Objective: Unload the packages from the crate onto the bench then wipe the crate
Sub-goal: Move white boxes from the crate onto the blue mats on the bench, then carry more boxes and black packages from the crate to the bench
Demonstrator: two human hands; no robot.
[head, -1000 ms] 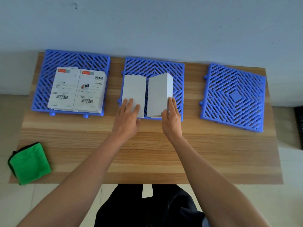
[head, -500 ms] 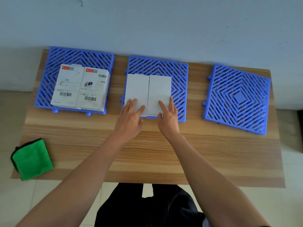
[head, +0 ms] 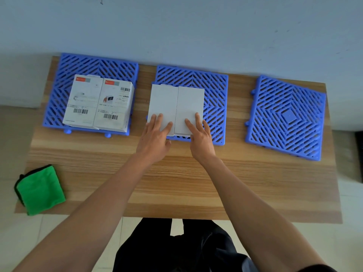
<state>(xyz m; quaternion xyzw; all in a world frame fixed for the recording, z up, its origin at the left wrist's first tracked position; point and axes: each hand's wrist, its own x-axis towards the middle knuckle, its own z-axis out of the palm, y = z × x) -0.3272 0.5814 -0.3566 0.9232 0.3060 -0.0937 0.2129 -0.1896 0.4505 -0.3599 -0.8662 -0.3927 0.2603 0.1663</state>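
At centre frame, two plain white packages lay flat, side by side and touching, on the middle blue crate panel. The left hand and right hand each rested on a near end, fingers straight and slightly spread, gripping nothing; the posture appeared intended to press and square the pair. At upper left, two labelled packages sat on another blue panel. A third panel lay bare at right. A green cloth sat folded at the table corner, lower left, presumably for wiping.
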